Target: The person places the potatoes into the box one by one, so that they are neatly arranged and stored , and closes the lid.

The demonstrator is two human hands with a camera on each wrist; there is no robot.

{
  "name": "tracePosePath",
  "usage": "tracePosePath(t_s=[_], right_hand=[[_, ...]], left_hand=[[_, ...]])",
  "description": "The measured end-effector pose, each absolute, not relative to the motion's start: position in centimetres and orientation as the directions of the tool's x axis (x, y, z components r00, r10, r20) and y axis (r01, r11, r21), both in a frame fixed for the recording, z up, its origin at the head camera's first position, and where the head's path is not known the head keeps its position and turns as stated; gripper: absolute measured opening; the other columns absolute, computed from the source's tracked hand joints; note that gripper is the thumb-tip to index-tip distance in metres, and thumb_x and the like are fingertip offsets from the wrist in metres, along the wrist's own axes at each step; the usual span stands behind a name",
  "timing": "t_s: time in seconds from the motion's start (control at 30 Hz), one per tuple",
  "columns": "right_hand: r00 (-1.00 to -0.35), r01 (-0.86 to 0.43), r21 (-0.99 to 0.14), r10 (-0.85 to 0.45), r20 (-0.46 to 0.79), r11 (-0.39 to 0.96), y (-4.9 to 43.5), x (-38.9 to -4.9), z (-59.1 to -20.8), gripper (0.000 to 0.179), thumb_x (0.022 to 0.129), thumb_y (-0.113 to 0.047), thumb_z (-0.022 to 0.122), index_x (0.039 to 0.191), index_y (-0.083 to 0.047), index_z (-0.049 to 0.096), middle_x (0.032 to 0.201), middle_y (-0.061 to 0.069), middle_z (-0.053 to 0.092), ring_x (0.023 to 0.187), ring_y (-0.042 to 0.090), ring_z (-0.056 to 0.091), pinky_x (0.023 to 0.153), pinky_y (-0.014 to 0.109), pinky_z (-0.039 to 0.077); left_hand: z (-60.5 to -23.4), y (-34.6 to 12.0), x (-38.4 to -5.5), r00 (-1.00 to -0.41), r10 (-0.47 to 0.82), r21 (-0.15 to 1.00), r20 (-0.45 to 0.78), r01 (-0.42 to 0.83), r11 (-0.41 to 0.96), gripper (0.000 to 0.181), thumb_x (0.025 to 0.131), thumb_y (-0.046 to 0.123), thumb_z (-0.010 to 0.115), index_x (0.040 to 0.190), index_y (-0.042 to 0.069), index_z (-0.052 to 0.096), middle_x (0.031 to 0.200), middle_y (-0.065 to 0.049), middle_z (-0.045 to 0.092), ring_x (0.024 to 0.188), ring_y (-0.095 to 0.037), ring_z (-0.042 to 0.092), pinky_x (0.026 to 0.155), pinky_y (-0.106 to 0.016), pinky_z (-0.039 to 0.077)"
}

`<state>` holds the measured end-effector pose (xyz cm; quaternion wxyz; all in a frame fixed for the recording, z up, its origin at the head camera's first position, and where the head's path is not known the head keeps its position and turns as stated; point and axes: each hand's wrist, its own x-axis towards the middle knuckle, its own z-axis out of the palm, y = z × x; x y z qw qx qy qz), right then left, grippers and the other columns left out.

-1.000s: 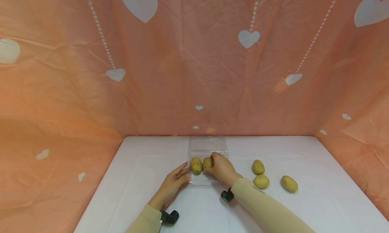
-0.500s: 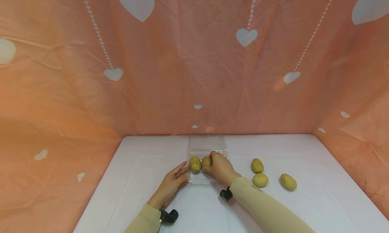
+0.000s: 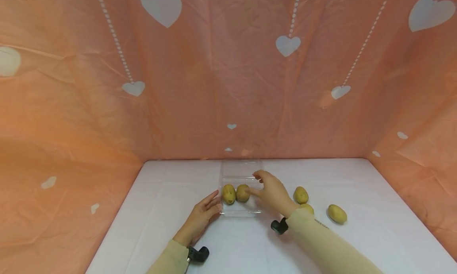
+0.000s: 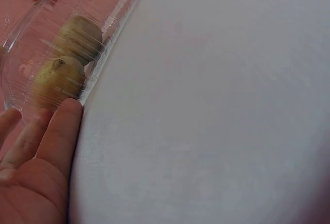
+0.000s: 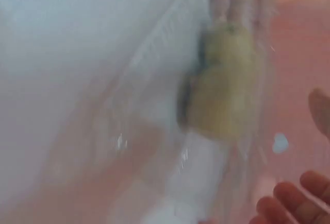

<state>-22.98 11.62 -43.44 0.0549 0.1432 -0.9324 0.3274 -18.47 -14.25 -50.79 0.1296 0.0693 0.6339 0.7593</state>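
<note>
Two yellow-brown potatoes lie side by side in a clear plastic clamshell box (image 3: 240,213), its lid spread open behind. The left potato (image 3: 229,194) shows a dark spot on its end (image 4: 59,63) in the left wrist view. Beside it sits the right potato (image 3: 242,193). My left hand (image 3: 199,218) rests at the box's left wall, fingers extended, fingertips right at the plastic. Over the box's right side, my right hand (image 3: 273,192) is spread and holds nothing; its thumb points toward the right potato. The right wrist view is blurred, with its fingertips (image 5: 304,203) at the lower right.
On the white table (image 3: 157,210) to the right lie a potato at the back (image 3: 301,195), a potato partly hidden by the sleeve (image 3: 307,208), and a potato farther right (image 3: 337,214). An orange curtain with hearts (image 3: 214,87) stands behind the table.
My right hand has let go of the right potato and moved right and slightly back, its fingers spreading. That potato stays in the box. My left hand has not visibly moved.
</note>
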Motion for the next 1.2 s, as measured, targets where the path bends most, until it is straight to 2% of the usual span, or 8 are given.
tracePosePath(t_s=[0.1,0.3,0.47,0.6,0.8,1.0,1.2], right_hand=[[-0.944,-0.329,-0.609,-0.240,0.226,0.722,13.3,-22.9,-43.1,0.059,0.079,-0.041,0.079,0.124,-0.008,0.059,0.119,0.009,0.063,0.103,0.026,0.060,0.086,0.044,0.051],[-0.941,-0.337,-0.606,-0.255,0.220,0.721,17.2,-22.6,-43.2,0.065,0.079,-0.049,0.076,0.129,-0.011,0.057,0.123,0.007,0.061,0.106,0.027,0.058,0.086,0.047,0.050],[-0.931,-0.364,-0.600,-0.275,0.239,0.713,20.8,-22.2,-43.5,0.067,0.079,-0.048,0.078,0.129,-0.008,0.057,0.122,0.012,0.062,0.107,0.031,0.058,0.090,0.048,0.048],[-0.952,-0.306,-0.612,-0.244,0.186,0.729,23.5,-21.7,-43.6,0.068,0.079,-0.046,0.078,0.131,-0.008,0.056,0.123,0.014,0.061,0.107,0.036,0.055,0.089,0.052,0.047],[-0.968,-0.248,-0.595,-0.214,0.129,0.764,26.4,-21.0,-44.3,0.072,0.081,-0.049,0.075,0.136,-0.008,0.052,0.126,0.015,0.058,0.110,0.037,0.052,0.088,0.054,0.045],[-0.966,-0.253,-0.614,-0.233,0.115,0.747,27.2,-21.3,-45.2,0.071,0.083,-0.047,0.074,0.136,-0.004,0.051,0.128,0.017,0.058,0.109,0.036,0.056,0.088,0.054,0.047],[-0.972,-0.157,-0.673,-0.235,-0.026,0.723,27.3,-22.3,-45.7,0.076,0.084,-0.047,0.072,0.141,-0.005,0.045,0.129,0.019,0.055,0.112,0.035,0.055,0.091,0.052,0.046]], left_hand=[[-50.8,-14.4,-18.5,-0.957,0.284,0.980,-0.060,-0.111,-0.167,0.067,0.095,0.017,0.063,0.151,0.004,0.028,0.150,-0.026,0.032,0.134,-0.034,0.037,0.103,-0.035,0.043],[-50.8,-14.5,-18.5,-0.957,0.282,0.979,-0.063,-0.115,-0.169,0.067,0.096,0.017,0.063,0.151,0.003,0.028,0.150,-0.027,0.032,0.134,-0.034,0.037,0.103,-0.035,0.043],[-50.7,-14.6,-18.5,-0.957,0.284,0.979,-0.062,-0.114,-0.171,0.067,0.096,0.017,0.063,0.151,0.003,0.028,0.150,-0.027,0.032,0.134,-0.034,0.037,0.103,-0.035,0.043],[-50.6,-14.6,-18.4,-0.957,0.282,0.979,-0.064,-0.116,-0.170,0.068,0.095,0.018,0.063,0.151,0.002,0.028,0.149,-0.027,0.032,0.134,-0.034,0.037,0.102,-0.034,0.044],[-50.7,-14.8,-18.4,-0.959,0.276,0.978,-0.067,-0.118,-0.174,0.067,0.096,0.016,0.063,0.151,0.001,0.028,0.149,-0.029,0.032,0.132,-0.034,0.039,0.101,-0.033,0.045],[-50.9,-14.7,-18.3,-0.960,0.274,0.978,-0.060,-0.111,-0.176,0.067,0.095,0.017,0.064,0.150,0.000,0.029,0.148,-0.029,0.033,0.131,-0.034,0.041,0.099,-0.033,0.046],[-51.0,-14.5,-18.5,-0.958,0.283,0.977,-0.055,-0.111,-0.184,0.067,0.095,0.017,0.063,0.150,0.000,0.028,0.148,-0.029,0.033,0.133,-0.034,0.039,0.100,-0.032,0.045]])
